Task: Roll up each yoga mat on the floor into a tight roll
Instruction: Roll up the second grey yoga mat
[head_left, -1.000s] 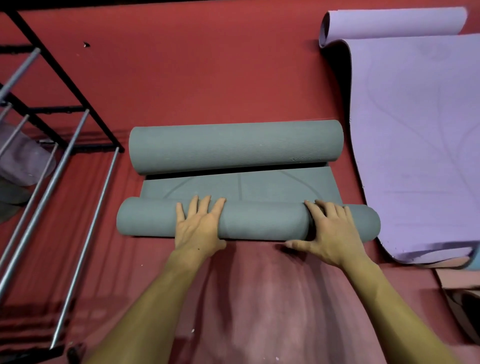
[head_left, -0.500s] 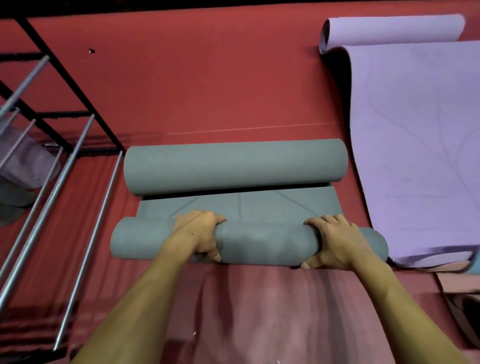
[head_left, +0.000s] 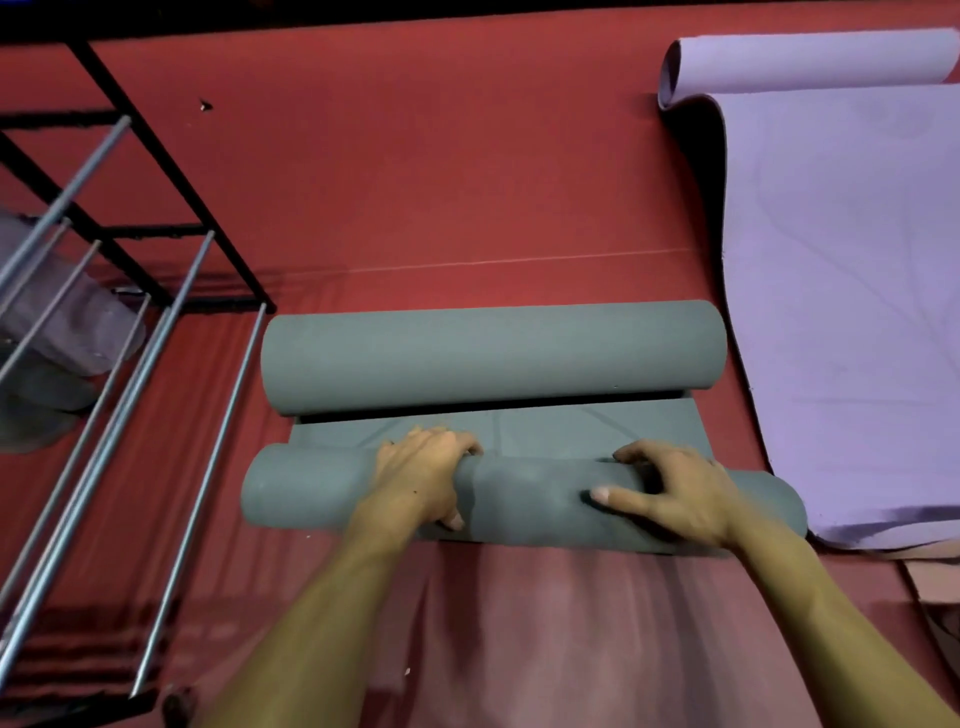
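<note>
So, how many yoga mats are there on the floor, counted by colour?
Grey-green mat, rolled from both ends, both hands on its near roll: 1
Purple mat, mostly flat, far end curled: 1
Total: 2
Rolls in the rack at left are too blurred to count.

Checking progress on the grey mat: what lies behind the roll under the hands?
Behind the near roll lies a flat grey strip, then a thicker far roll. The floor beneath them is covered.

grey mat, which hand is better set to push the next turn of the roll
Left. The left hand grips over the top of the near grey roll, fingers curled on its far side. The right hand lies looser, thumb spread.
</note>
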